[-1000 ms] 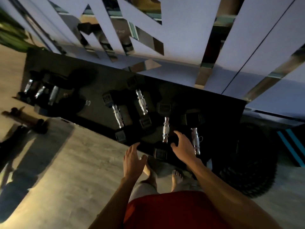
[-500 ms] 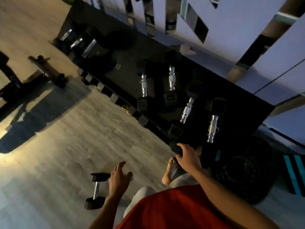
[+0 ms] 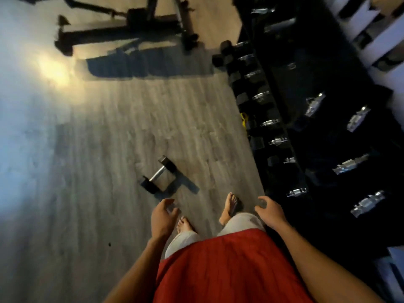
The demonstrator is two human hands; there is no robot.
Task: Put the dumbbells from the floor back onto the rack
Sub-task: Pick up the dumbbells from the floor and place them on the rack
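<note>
One dumbbell (image 3: pixel 158 174) lies on the floor (image 3: pixel 87 149), just ahead of the left hand (image 3: pixel 162 217) fingers, apart from them. Left fingers are loosely curled, slightly apart, holding nothing. Right hand (image 3: pixel 270 212) fingers are also loosely curled and empty, near the rack (image 3: pixel 317 73) edge. Racked dumbbells (image 3: pixel 349 166) sit ahead and right of the right fingers. A bench (image 3: pixel 131 25) stands far ahead
</note>
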